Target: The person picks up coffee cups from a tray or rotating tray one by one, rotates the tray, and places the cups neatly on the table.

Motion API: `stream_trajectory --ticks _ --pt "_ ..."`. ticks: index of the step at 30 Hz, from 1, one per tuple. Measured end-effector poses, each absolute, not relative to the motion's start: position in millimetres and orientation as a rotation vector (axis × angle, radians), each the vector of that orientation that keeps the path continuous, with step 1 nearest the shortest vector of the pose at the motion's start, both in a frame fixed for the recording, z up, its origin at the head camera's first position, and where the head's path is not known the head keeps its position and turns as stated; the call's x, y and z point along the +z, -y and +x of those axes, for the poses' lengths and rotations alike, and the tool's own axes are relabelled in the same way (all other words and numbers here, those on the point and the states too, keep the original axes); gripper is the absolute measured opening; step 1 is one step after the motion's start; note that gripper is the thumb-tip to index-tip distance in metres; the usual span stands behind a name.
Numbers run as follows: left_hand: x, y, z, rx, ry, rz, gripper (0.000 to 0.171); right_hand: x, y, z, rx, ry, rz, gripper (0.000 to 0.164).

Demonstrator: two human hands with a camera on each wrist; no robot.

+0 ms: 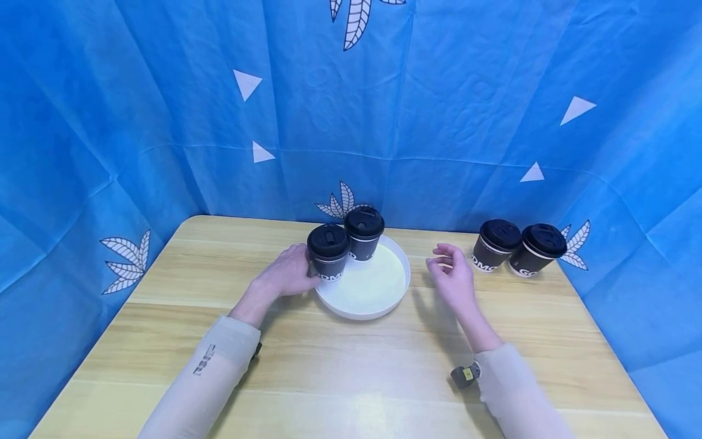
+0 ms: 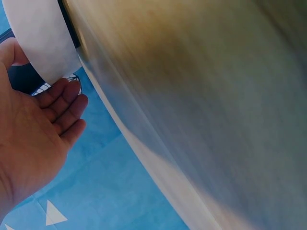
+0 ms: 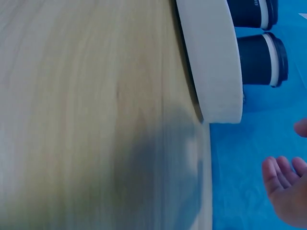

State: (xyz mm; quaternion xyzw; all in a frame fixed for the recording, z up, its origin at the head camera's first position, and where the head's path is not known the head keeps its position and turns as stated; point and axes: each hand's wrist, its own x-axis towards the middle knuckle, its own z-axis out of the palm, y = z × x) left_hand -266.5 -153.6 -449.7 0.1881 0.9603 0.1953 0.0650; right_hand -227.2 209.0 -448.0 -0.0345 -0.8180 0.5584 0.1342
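Observation:
My left hand (image 1: pixel 292 269) is at the left side of a black lidded paper coffee cup (image 1: pixel 329 259) on a round white tray (image 1: pixel 384 292), its thumb and fingers around the cup. In the left wrist view, the cup (image 2: pixel 24 79) is partly hidden behind the tray's wall (image 2: pixel 45 33), with the thumb above it and the fingers bent below. A second coffee cup (image 1: pixel 364 235) stands on the tray, just behind and right of the first. My right hand (image 1: pixel 454 277) hovers right of the tray, its fingers loosely bent and holding nothing.
Two more lidded coffee cups, one (image 1: pixel 495 246) beside the other (image 1: pixel 536 250), stand at the back right of the wooden table (image 1: pixel 351 378). A blue curtain (image 1: pixel 439 91) hangs behind the table and along both sides.

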Motion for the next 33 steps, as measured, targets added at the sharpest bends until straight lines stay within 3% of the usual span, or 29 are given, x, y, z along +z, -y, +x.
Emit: stream_trajectory --ticks 33 --pt "-444.4 155.2 -264.1 0.615 -2.883 0.507 0.081 -462.4 -188.3 -235.3 1.634 2.780 -0.066 0.045"
